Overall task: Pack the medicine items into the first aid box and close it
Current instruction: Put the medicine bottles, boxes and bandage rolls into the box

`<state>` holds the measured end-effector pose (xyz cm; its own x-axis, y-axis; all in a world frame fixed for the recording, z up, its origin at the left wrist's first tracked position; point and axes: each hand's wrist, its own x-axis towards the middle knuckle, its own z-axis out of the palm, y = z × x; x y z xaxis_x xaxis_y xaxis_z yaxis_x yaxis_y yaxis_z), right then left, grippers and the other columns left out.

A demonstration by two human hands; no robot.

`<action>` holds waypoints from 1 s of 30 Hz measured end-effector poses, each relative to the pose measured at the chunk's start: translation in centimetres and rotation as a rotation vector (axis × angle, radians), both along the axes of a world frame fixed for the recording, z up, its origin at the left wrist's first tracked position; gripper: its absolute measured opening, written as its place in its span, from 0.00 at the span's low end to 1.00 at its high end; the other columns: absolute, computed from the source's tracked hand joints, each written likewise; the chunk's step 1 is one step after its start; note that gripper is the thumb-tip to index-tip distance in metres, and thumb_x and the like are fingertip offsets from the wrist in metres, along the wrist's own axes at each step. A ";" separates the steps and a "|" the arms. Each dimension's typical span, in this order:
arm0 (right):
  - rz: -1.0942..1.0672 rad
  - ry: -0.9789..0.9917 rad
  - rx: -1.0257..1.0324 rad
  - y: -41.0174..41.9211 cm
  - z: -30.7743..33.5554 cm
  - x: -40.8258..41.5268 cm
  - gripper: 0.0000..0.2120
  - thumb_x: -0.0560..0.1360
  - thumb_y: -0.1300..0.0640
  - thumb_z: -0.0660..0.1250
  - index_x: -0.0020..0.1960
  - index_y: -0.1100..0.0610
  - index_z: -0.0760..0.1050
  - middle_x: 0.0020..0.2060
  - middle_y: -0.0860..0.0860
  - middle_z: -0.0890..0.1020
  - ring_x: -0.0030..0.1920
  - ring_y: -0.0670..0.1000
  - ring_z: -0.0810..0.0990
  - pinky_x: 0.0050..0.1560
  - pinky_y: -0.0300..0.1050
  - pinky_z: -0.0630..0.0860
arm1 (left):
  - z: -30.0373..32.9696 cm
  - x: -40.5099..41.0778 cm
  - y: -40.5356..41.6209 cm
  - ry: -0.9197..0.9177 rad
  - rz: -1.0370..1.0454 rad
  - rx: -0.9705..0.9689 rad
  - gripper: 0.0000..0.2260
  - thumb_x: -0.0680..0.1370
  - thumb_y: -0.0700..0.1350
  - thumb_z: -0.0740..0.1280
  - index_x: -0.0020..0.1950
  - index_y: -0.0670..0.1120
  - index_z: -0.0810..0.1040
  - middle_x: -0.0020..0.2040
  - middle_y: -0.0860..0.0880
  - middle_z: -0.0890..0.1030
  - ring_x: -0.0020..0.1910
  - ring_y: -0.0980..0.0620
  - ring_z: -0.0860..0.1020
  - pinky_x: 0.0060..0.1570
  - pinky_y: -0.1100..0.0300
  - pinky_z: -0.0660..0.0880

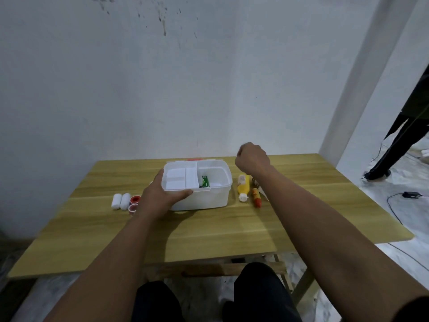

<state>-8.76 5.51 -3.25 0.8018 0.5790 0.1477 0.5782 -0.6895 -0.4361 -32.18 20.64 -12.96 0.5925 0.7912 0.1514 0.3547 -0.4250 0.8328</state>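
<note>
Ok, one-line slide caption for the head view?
Left hand steadies open white plastic first aid box; right hand hovers closed above yellow bottle.

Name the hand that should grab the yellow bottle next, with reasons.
Right. The right hand hovers free, just beyond the yellow bottle, which lies right of the first aid box. The left hand grips the box's left front corner, steadying it.
</note>
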 end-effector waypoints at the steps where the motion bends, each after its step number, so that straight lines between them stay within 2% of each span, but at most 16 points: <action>1: -0.006 -0.001 -0.084 -0.5 -0.4 0.1 0.06 0.73 0.62 0.64 0.49 0.57 0.77 0.43 0.53 0.81 0.44 0.57 0.82 0.43 0.47 0.79 | -0.1 0.0 0.1 0.010 0.006 -0.006 0.52 0.60 0.71 0.79 0.81 0.58 0.64 0.73 0.54 0.76 0.70 0.47 0.74 0.63 0.47 0.77; 3: 0.004 0.000 -0.234 -1.0 -1.6 0.0 0.04 0.73 0.62 0.66 0.43 0.56 0.72 0.43 0.53 0.80 0.45 0.56 0.81 0.41 0.47 0.78 | -0.1 -0.1 0.2 0.027 0.014 -0.012 0.55 0.58 0.73 0.78 0.82 0.58 0.63 0.74 0.54 0.75 0.70 0.47 0.74 0.65 0.44 0.77; 6: 0.029 -0.015 -0.361 -1.2 -3.1 -0.7 0.05 0.73 0.59 0.68 0.42 0.55 0.71 0.42 0.52 0.80 0.43 0.54 0.81 0.39 0.46 0.76 | 0.1 -0.2 0.1 0.005 -0.011 -0.004 0.51 0.60 0.71 0.79 0.79 0.59 0.66 0.71 0.56 0.77 0.68 0.49 0.75 0.64 0.46 0.77; 9: 0.043 0.018 -0.462 -0.7 -3.9 -1.4 0.05 0.71 0.59 0.71 0.47 0.56 0.77 0.44 0.52 0.83 0.44 0.55 0.82 0.48 0.48 0.80 | 0.4 -0.2 -0.2 -0.015 -0.022 0.008 0.47 0.62 0.68 0.80 0.78 0.60 0.67 0.69 0.56 0.78 0.67 0.50 0.75 0.61 0.49 0.77; 12: 0.039 -0.013 -0.514 -0.5 -4.5 -2.0 0.09 0.71 0.62 0.72 0.44 0.55 0.72 0.39 0.51 0.78 0.39 0.53 0.77 0.40 0.47 0.73 | 0.4 -0.2 -0.2 -0.011 -0.018 0.006 0.48 0.61 0.69 0.79 0.78 0.60 0.67 0.69 0.57 0.78 0.67 0.50 0.76 0.61 0.49 0.78; 16: 0.035 -0.052 -0.425 -0.3 -3.9 -1.6 0.08 0.76 0.60 0.66 0.40 0.55 0.69 0.39 0.51 0.76 0.44 0.55 0.77 0.44 0.48 0.73 | 0.4 -0.3 0.0 0.021 0.000 -0.013 0.52 0.59 0.72 0.78 0.79 0.60 0.65 0.71 0.56 0.77 0.69 0.49 0.75 0.64 0.46 0.77; 18: 0.037 -0.050 -0.369 -0.2 -2.5 -1.0 0.09 0.76 0.56 0.69 0.42 0.56 0.71 0.38 0.50 0.75 0.43 0.55 0.77 0.43 0.47 0.73 | 0.4 -0.3 0.0 0.027 -0.002 -0.017 0.51 0.60 0.72 0.79 0.80 0.61 0.65 0.71 0.56 0.76 0.69 0.49 0.75 0.63 0.47 0.78; 22: 0.045 -0.062 -0.281 0.0 0.9 0.0 0.21 0.71 0.49 0.80 0.39 0.55 0.68 0.39 0.52 0.77 0.44 0.57 0.80 0.43 0.47 0.77 | 0.5 -0.3 -0.2 0.016 -0.015 -0.017 0.49 0.61 0.70 0.79 0.79 0.61 0.65 0.71 0.56 0.76 0.68 0.49 0.75 0.60 0.49 0.78; 24: 0.044 -0.067 -0.222 0.1 2.9 0.2 0.20 0.68 0.52 0.81 0.38 0.57 0.69 0.38 0.53 0.79 0.41 0.58 0.83 0.43 0.49 0.81 | 0.5 -0.3 -0.1 0.030 -0.006 -0.024 0.52 0.60 0.71 0.79 0.80 0.61 0.63 0.73 0.55 0.75 0.69 0.48 0.74 0.61 0.48 0.78; 27: 0.056 -0.089 -0.128 0.9 5.5 0.2 0.09 0.70 0.64 0.76 0.39 0.61 0.75 0.39 0.58 0.82 0.33 0.60 0.86 0.40 0.54 0.86 | 0.5 -0.4 -0.1 0.027 -0.012 -0.028 0.51 0.60 0.71 0.79 0.80 0.61 0.64 0.72 0.55 0.76 0.69 0.48 0.74 0.61 0.48 0.78; 28: 0.066 -0.097 -0.099 1.2 6.2 0.1 0.06 0.71 0.66 0.74 0.42 0.62 0.77 0.40 0.58 0.82 0.32 0.60 0.86 0.38 0.55 0.86 | 0.5 -0.4 -0.1 0.022 -0.014 -0.027 0.51 0.60 0.71 0.79 0.80 0.61 0.64 0.72 0.56 0.76 0.69 0.49 0.74 0.61 0.47 0.78; 30: 0.083 -0.121 -0.058 1.8 7.3 -0.2 0.06 0.72 0.68 0.72 0.48 0.62 0.79 0.44 0.59 0.81 0.33 0.61 0.86 0.37 0.56 0.86 | 0.6 -0.4 -0.3 0.008 -0.017 -0.024 0.48 0.61 0.70 0.79 0.78 0.62 0.65 0.70 0.57 0.76 0.68 0.49 0.75 0.60 0.48 0.79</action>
